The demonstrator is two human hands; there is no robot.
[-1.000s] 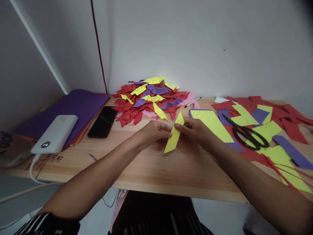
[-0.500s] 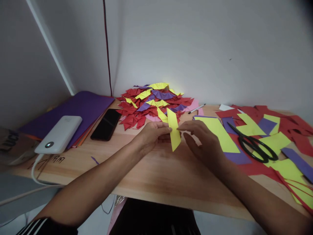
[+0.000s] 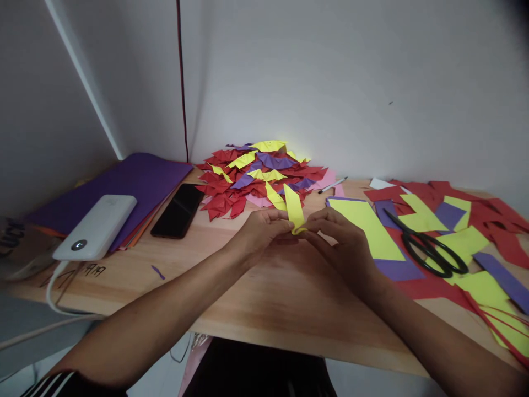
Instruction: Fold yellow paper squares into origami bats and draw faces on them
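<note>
A slanted strip of yellow paper [image 3: 293, 205] is held up over the desk between both hands, its lower end bent upward in a curl. My left hand [image 3: 264, 227] pinches it from the left with thumb and fingers. From the right, my right hand [image 3: 341, 234] grips the curled lower end between thumb and fingertips. Just behind lies a heap of folded paper pieces [image 3: 264, 182] in red, yellow, purple and pink, a few with small drawn faces. Right of my right hand rests a stack of yellow sheets [image 3: 366, 223] on purple paper.
Black-handled scissors [image 3: 430, 248] lie among red, yellow and purple offcuts [image 3: 504, 242] on the right. A pen [image 3: 333, 185] is near the wall. At left are a black phone [image 3: 177, 212], purple sheets [image 3: 136, 171] and a cabled white power bank [image 3: 99, 226].
The yellow strip has turned from leaning right to leaning left. My right hand let go briefly, then took its lower end and bent it upward. The view has shifted slightly left.
</note>
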